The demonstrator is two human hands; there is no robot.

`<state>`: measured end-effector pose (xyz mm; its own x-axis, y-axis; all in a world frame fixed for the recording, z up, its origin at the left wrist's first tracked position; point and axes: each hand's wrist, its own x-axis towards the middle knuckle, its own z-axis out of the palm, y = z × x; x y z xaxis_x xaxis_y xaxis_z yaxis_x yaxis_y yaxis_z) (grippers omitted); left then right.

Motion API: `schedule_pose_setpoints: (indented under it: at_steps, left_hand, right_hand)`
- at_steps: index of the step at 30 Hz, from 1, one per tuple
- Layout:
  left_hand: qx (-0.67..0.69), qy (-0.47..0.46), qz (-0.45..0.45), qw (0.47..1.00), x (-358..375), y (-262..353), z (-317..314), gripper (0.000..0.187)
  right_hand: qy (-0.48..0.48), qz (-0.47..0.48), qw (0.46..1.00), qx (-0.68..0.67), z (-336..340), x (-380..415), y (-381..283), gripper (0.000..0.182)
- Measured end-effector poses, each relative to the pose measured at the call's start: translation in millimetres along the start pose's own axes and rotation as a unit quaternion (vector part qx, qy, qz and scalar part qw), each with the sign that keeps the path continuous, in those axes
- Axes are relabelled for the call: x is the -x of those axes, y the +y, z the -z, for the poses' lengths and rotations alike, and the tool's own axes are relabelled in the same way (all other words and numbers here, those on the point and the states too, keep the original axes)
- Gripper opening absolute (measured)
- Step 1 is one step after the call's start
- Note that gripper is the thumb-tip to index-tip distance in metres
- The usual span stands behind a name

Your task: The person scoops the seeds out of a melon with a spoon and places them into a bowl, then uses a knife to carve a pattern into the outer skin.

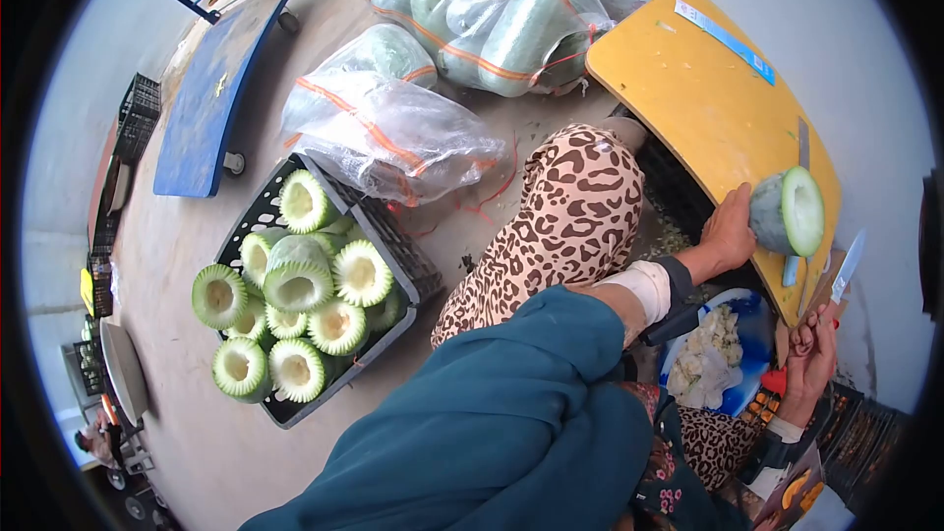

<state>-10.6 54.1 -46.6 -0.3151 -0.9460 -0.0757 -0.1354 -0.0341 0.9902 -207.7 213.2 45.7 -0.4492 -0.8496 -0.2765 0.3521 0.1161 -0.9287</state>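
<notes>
Left hand (pixel 730 231) grasps melon (pixel 789 210) at board (pixel 688 88) edge, 3 o'clock. Right hand (pixel 811 354) clenched on knife (pixel 847 266), 4 o'clock. Crate (pixel 388 236) at 9 o'clock; open floor (pixel 187 413) beyond.

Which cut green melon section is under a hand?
The green-skinned, white-fleshed melon section on the yellow cutting board, steadied by the left hand; the others sit in the black crate.

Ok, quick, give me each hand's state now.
Left hand: closed on the melon piece on the cutting board.
Right hand: closed on the knife.
</notes>
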Motion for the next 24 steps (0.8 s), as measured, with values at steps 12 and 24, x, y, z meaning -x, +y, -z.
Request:
schedule_pose_setpoints:
  at_steps: [12,24]
  left_hand:
    - [-0.003,0.033,-0.015,0.999,-1,-4,-7,0.042]
    - [0.002,0.022,-0.023,0.999,0,-3,-1,0.035]
  right_hand:
    - [-0.015,-0.033,0.999,-0.005,-10,-7,17,0.026]
    - [-0.032,-0.016,0.999,0.014,-5,-5,26,0.027]
